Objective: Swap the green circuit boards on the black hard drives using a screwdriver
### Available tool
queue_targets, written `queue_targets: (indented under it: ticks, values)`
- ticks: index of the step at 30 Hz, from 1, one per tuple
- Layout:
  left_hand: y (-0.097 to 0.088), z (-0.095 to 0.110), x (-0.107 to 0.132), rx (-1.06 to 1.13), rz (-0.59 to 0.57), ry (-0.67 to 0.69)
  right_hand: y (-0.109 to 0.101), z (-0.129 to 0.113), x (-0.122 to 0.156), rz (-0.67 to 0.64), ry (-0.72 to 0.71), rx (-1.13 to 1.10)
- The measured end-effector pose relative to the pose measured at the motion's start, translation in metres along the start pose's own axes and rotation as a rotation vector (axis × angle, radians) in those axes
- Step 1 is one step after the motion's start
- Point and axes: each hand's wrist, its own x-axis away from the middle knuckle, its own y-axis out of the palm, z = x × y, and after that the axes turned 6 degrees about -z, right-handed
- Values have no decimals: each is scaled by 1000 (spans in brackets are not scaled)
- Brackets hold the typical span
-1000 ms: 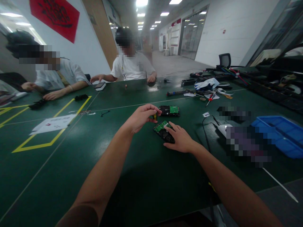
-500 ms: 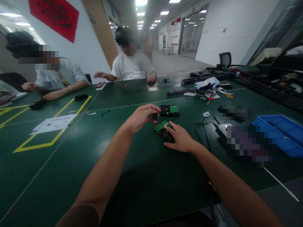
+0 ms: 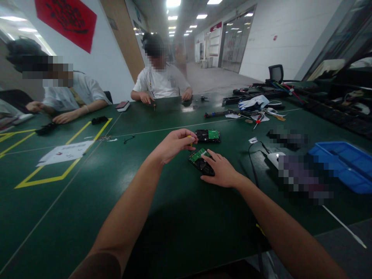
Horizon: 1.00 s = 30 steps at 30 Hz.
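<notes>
My left hand (image 3: pixel 178 145) is closed in a pinch around a short yellow-and-black screwdriver (image 3: pixel 190 142), mostly covered by the fingers. Its lower end is over the far left corner of a hard drive (image 3: pixel 198 155), but the tip is too small to make out. The drive lies slanted on the green table, circuit board up. My right hand (image 3: pixel 222 168) grips it from the right, fingers on the board and thumb at the near edge. Just beyond lies a second hard drive (image 3: pixel 213 134), also board up.
On the right are a blue tray (image 3: pixel 345 166), a white device with a cable (image 3: pixel 274 157) and a red screwdriver (image 3: pixel 257 122). White gloves (image 3: pixel 254 102) lie farther back. Paper (image 3: pixel 65 152) and yellow tape mark the left. Two people sit across the table (image 3: pixel 139 193).
The screwdriver has turned in my left fingers, showing yellow where it was dark. My right hand and the drive stay put. The person opposite has lowered a hand to the table.
</notes>
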Motion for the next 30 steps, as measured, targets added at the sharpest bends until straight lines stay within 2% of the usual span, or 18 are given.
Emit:
queue_targets:
  ticks: [5, 19, 22, 26, 28, 30]
  values:
    - [0, -1, 0, -78, -25, 36, 0, 1, 0, 11, -20, -2]
    - [-9, 3, 3, -25, 19, 82, 0, 3, 1, -11, -3, -26]
    - [-20, 11, 6, -109, 143, 195, 0, 4, 0, -23, 3, -34]
    - [-43, 24, 15, -366, 407, 375, 0, 4, 0, -33, 5, -41]
    - [-53, 28, 20, -541, 535, 397, -2, 3, 0, -39, 13, -51]
    - [-60, 30, 26, -678, 592, 359, -4, 2, 0, -47, 27, -64]
